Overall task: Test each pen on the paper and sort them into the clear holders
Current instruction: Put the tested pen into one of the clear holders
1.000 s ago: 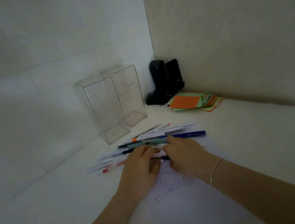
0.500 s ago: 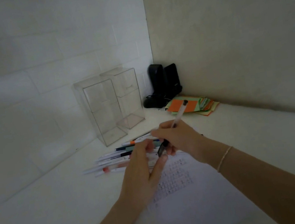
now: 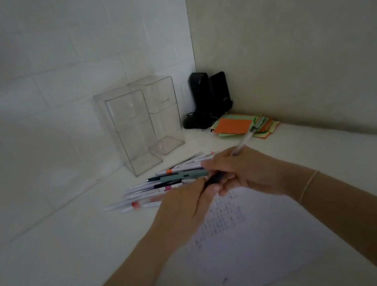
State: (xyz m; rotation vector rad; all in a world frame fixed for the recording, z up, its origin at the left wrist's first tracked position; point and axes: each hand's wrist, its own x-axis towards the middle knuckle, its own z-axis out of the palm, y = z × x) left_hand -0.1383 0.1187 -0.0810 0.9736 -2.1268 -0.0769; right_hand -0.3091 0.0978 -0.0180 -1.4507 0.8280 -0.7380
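My right hand (image 3: 245, 170) grips a clear pen (image 3: 242, 142) with a dark front end; its barrel points up and away. My left hand (image 3: 186, 208) pinches that dark end, which looks like the cap (image 3: 214, 178). Both hands hover over the top of a white paper (image 3: 264, 250) with small marks on it. A pile of pens (image 3: 164, 185) lies on the table just beyond the hands, partly hidden by them. Two clear holders (image 3: 130, 130) stand side by side behind the pile, both empty.
Black speakers (image 3: 207, 99) fill the wall corner. A stack of orange and green sticky notes (image 3: 237, 125) lies to their right. Walls close off the table at the left and at the back.
The right hand picked one pen out of the pile and raised it, tilting it upright. The left hand came off the pile and closed on the pen's dark end.
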